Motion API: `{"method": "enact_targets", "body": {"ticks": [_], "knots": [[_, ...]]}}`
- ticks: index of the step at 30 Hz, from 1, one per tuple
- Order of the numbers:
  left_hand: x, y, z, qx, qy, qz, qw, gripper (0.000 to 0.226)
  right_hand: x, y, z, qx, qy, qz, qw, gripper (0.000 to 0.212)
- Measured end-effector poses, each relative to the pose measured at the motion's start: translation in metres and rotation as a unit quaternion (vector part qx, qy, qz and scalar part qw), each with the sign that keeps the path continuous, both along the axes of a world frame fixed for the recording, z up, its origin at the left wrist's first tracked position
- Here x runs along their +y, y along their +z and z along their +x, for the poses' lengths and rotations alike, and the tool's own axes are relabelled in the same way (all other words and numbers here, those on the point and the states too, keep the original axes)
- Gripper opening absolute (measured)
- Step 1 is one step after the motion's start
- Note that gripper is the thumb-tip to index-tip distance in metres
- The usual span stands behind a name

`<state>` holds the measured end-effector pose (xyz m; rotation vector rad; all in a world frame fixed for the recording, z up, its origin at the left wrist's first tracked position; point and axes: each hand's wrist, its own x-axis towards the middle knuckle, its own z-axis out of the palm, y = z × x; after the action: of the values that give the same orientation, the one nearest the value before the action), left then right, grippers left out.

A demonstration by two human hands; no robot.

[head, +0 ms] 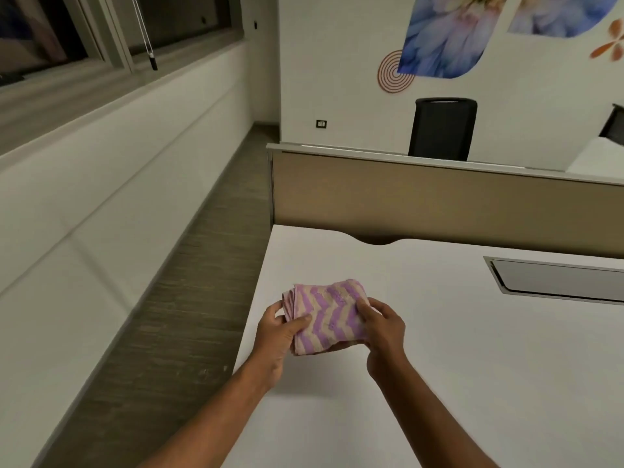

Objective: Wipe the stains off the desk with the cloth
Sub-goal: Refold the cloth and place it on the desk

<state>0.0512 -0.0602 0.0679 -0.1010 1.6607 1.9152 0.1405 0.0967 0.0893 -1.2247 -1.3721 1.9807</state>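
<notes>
A folded cloth (326, 315) with purple and beige zigzag stripes is held just above the white desk (472, 349), near its left edge. My left hand (277, 336) grips the cloth's left side, thumb on top. My right hand (385, 329) pinches its right side. The cloth casts a shadow on the desk below my hands. No stains are visible on the desk surface from here.
A beige partition panel (439, 201) runs along the desk's far edge. A grey cable hatch (557, 278) is set into the desk at the right. A black office chair (442, 130) stands behind the partition. Carpeted floor (189, 315) lies left of the desk.
</notes>
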Motion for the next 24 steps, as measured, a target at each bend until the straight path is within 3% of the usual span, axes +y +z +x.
{"method": "enact_targets", "body": {"ticks": [4,12,21,24], "knots": [[0.022,-0.012,-0.049,0.031,0.031,-0.036,0.998,0.078,0.011,-0.013,-0.035,-0.015,0.009,0.012,1.000,0.028],[0.062,-0.034,-0.120,0.083,0.018,-0.020,0.996,0.060,0.052,-0.028,-0.101,-0.036,0.050,0.042,0.997,0.036],[0.092,-0.051,-0.161,0.145,-0.008,-0.010,0.989,0.070,0.077,-0.053,-0.141,-0.009,0.041,0.159,0.986,0.048],[0.098,-0.059,-0.167,0.176,-0.033,-0.025,0.983,0.069,0.079,-0.067,-0.147,-0.012,0.041,0.216,0.975,0.037]]}}
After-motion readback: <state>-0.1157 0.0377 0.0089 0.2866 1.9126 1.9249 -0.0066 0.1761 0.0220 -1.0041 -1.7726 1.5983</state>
